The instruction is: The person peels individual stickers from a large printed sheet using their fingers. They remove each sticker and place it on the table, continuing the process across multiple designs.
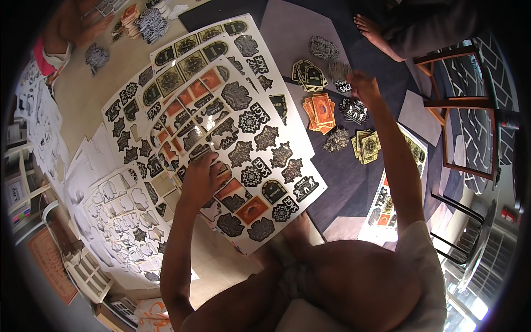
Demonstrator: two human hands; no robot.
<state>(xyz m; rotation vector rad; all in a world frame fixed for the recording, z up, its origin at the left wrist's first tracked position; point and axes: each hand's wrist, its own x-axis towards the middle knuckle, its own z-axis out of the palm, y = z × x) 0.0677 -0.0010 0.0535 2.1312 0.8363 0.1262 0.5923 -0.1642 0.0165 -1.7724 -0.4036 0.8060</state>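
A stack of large printed sticker sheets (260,149) lies in front of me, covered with dark cut-out designs, arches and orange rectangles. Over its middle, my left hand (200,180) is closed, fingers curled round a small stack of stickers (223,176); its far side is hidden by the hand. My right hand (365,88) reaches out to the floor at the right. Its fingers are drawn together at a black-and-white sticker (343,87). Nearby lie piles of arch-shaped stickers (311,77), orange rectangular stickers (321,112) and yellow-green rectangular stickers (366,146).
White waste sheets with cut-out holes (119,202) spread at the left. Another sticker sheet (384,207) lies beyond my right arm. A bare foot (379,36) of another person is at the far right. Wooden chairs (464,110) stand on the right; more sticker piles (150,25) sit far left.
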